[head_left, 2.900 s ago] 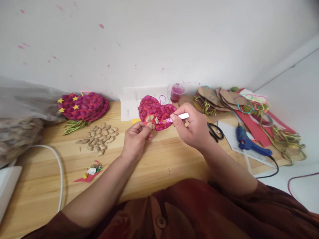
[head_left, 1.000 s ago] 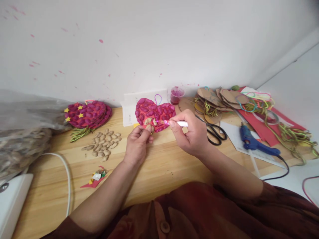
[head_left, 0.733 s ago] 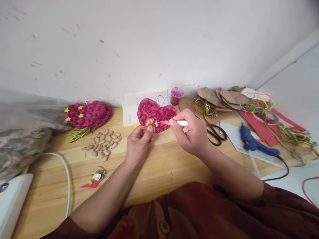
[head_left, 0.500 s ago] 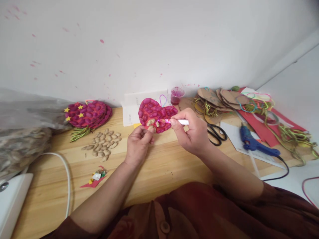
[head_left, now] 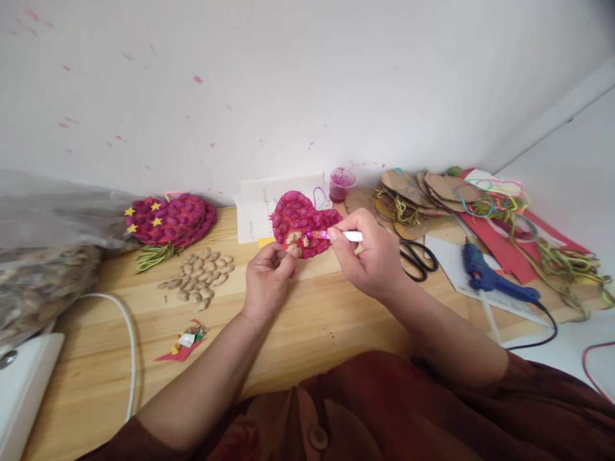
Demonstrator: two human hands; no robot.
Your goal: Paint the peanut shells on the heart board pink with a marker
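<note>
My left hand (head_left: pixel 270 275) pinches the lower left edge of a heart-shaped craft piece (head_left: pixel 300 214), holding it up above the table. Peanuts cover its face; most are painted magenta, and a few near my left thumb are still bare tan. In my right hand (head_left: pixel 368 253) is a white-handled paintbrush (head_left: pixel 353 236), its magenta-wet tip touching the peanuts beside the bare ones. A purple loop of cord (head_left: pixel 319 197) sticks up from the heart's top. Behind stands a clear plastic cup (head_left: pixel 343 186) with magenta paint in it.
Loose peanuts (head_left: pixel 204 272) and paper scraps (head_left: pixel 186 342) lie left, near finished magenta pieces (head_left: pixel 173 221) and a bag of peanuts (head_left: pixel 43 282). Cardboard shapes (head_left: pixel 408 189), black scissors (head_left: pixel 419 259) and a blue glue gun (head_left: pixel 494 275) are right. A white cable (head_left: pixel 129 346) crosses the left side.
The heart piece has shifted slightly right and tilted in my left hand. The brush tip stays on the peanuts, with my right hand nearly in place.
</note>
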